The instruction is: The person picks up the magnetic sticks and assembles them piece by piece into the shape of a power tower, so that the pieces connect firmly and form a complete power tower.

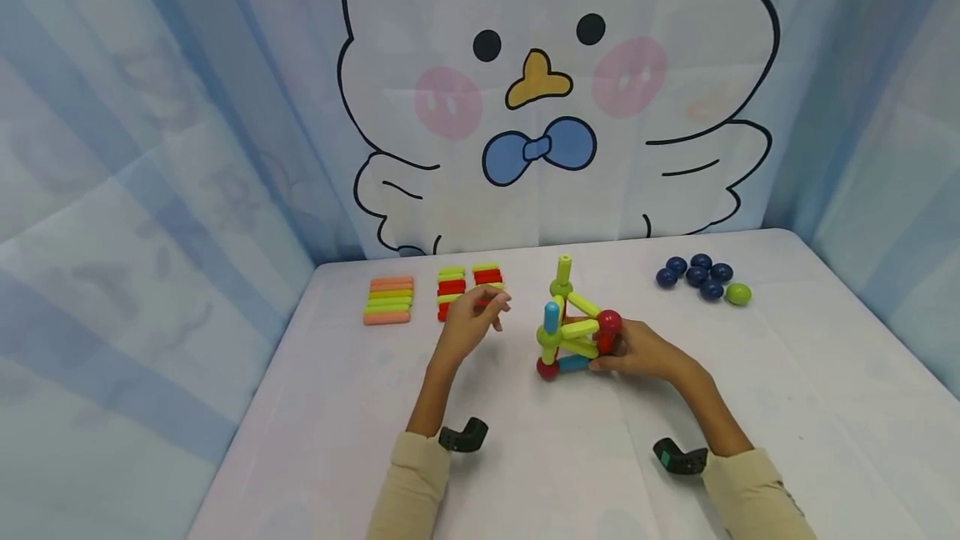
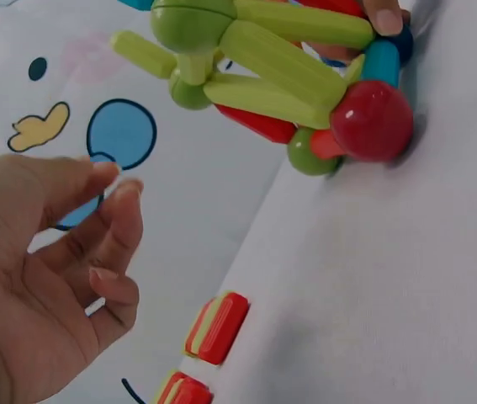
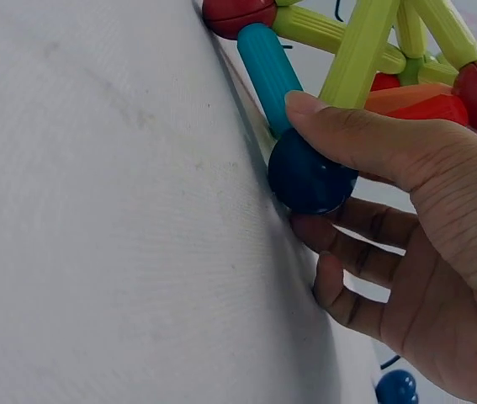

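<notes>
A frame of magnetic sticks and balls [image 1: 580,329] stands on the table, with yellow-green, red and blue sticks joined by red, green and dark blue balls. One light-blue stick [image 1: 551,317] points up from a green ball, and a yellow-green stick [image 1: 564,269] rises at the back. My right hand [image 1: 643,350] grips the frame's lower right corner, its thumb and fingers around a dark blue ball [image 3: 310,175]. Left of the frame, my left hand [image 1: 467,322] hovers with loosely bent fingers and nothing between them. It partly hides red and yellow-green sticks [image 1: 452,286] behind it.
Orange, yellow and green sticks [image 1: 388,301] lie in a row at the back left. Several dark blue balls [image 1: 697,276] and a green ball [image 1: 738,294] sit at the back right. A cloth with a cartoon bird [image 1: 540,207] hangs behind the table.
</notes>
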`<state>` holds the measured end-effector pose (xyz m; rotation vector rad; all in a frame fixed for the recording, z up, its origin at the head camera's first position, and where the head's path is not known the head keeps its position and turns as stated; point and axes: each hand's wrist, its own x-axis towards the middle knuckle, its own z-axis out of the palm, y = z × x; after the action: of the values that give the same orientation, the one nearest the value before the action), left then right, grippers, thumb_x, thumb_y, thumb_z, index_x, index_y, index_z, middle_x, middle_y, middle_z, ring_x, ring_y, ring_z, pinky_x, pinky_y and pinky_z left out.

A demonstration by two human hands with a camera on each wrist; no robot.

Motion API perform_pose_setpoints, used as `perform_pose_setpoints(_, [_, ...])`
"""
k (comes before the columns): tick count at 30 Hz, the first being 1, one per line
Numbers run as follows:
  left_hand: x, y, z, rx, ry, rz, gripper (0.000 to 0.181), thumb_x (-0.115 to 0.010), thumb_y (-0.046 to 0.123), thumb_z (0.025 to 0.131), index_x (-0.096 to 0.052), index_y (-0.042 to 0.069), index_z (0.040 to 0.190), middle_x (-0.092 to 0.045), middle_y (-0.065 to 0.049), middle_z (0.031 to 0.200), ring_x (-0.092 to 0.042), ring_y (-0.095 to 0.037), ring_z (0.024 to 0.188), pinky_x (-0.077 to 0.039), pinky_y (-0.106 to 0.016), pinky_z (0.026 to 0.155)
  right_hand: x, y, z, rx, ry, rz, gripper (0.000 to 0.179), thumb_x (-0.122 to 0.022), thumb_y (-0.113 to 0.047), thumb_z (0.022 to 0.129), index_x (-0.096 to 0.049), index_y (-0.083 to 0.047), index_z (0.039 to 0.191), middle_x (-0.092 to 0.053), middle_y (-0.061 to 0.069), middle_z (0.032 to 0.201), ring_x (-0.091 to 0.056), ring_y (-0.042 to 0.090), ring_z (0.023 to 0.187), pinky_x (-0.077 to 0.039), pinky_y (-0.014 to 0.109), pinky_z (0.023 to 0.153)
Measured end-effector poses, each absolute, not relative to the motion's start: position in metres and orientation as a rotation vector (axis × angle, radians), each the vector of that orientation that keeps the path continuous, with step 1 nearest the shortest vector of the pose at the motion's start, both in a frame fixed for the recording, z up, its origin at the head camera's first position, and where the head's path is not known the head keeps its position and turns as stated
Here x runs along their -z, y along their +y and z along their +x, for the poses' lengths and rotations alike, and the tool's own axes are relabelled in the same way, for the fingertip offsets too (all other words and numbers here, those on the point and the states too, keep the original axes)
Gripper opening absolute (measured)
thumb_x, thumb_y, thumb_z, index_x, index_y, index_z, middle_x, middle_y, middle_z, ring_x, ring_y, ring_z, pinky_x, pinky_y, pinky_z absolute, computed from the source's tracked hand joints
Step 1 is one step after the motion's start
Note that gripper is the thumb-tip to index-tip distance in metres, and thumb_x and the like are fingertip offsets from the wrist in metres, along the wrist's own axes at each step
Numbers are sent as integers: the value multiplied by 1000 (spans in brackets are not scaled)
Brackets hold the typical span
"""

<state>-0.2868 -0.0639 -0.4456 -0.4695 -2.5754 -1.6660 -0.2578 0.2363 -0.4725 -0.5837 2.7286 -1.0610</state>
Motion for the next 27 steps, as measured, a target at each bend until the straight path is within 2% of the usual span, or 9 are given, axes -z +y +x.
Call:
perform_pose_setpoints(3, [453, -69, -291, 1527, -2675, -309, 23, -59, 29, 98, -67, 12, 109, -68, -8, 106, -63, -20, 83, -55, -32, 79, 472, 237, -258, 1082, 2702, -591, 63, -79, -31, 81, -52, 2, 127, -65, 16, 117, -57, 24, 99, -50, 52, 94])
perform_pose_setpoints(7, [464, -75, -296, 1320, -2852, -185, 25, -63, 20, 96, -67, 9, 118, -58, -10, 127, -57, -23, 103, -55, -37, 90, 473, 239, -259, 1079, 2633, -601, 61, -79, -27, 81, -51, 6, 125, -64, 14, 107, -55, 21, 89, -52, 38, 79])
perform_pose_setpoints(10, [471, -78, -300, 1152, -2955, -250, 35, -64, 18, 95, -62, 9, 128, -45, -12, 145, -52, -29, 122, -50, -43, 101, 472, 240, -260, 1092, 2587, -588, 58, -81, -25, 80, -53, 6, 121, -64, 11, 101, -54, 19, 85, -50, 32, 74])
perform_pose_setpoints(13, [478, -80, -304, 991, -3019, -365, 42, -63, 19, 96, -57, 11, 136, -37, -8, 155, -43, -32, 134, -44, -45, 107, 471, 239, -260, 1115, 2588, -573, 58, -83, -26, 78, -55, 3, 119, -65, 9, 102, -55, 20, 87, -51, 33, 78])
perform_pose_setpoints(16, [482, -80, -305, 925, -3042, -431, 44, -62, 19, 96, -53, 12, 139, -36, -5, 156, -40, -32, 135, -42, -45, 109, 470, 237, -260, 1119, 2618, -566, 60, -83, -27, 77, -55, 2, 120, -64, 7, 100, -55, 19, 88, -51, 33, 81])
perform_pose_setpoints(19, [481, -78, -303, 908, -3021, -450, 40, -62, 19, 96, -56, 12, 135, -42, -6, 151, -43, -30, 132, -43, -44, 109, 469, 235, -260, 1117, 2663, -542, 61, -84, -26, 76, -55, 3, 121, -64, 7, 98, -54, 19, 86, -50, 31, 78])
perform_pose_setpoints(24, [477, -74, -299, 838, -2975, -398, 36, -65, 19, 94, -59, 14, 130, -51, -6, 137, -52, -23, 124, -47, -40, 105, 471, 229, -260, 1046, 2759, -479, 58, -84, -28, 76, -56, 5, 115, -58, 5, 82, -51, 17, 76, -44, 27, 65])
perform_pose_setpoints(27, [478, -71, -299, 812, -2998, -386, 42, -65, 21, 94, -56, 14, 135, -49, -6, 141, -50, -23, 129, -47, -40, 105, 471, 226, -259, 995, 2790, -458, 50, -84, -28, 76, -59, 4, 106, -51, 2, 70, -47, 15, 67, -39, 24, 58])
